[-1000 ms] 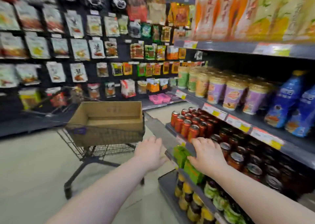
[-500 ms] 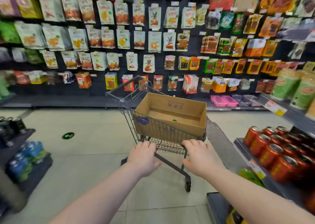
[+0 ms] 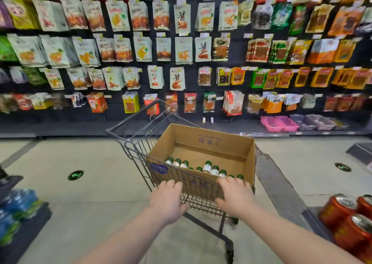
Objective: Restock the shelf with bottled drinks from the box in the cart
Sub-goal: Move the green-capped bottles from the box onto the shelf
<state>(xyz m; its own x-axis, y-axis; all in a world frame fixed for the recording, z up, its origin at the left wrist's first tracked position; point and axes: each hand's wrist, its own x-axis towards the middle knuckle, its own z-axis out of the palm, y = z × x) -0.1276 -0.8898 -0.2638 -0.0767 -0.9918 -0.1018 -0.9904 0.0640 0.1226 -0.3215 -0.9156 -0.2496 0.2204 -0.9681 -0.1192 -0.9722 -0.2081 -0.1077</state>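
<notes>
One cart (image 3: 128,145), one cardboard box (image 3: 203,141), about ten green-capped bottles (image 3: 207,166), two hands (image 3: 167,200), at least three red cans (image 3: 338,209)

Bright, even light falls from overhead; shadows on the floor (image 3: 80,203) are faint and soft. The wide lens bows the packet rows (image 3: 181,50) toward the left and right edges and stretches the arms (image 3: 128,233) at the bottom. Packets at upper left and far right smear with blur, as do the blue bottles (image 3: 16,209) at lower left; the centre, around the cart (image 3: 138,149), is sharper. Can lids (image 3: 345,200) at lower right catch glare.
</notes>
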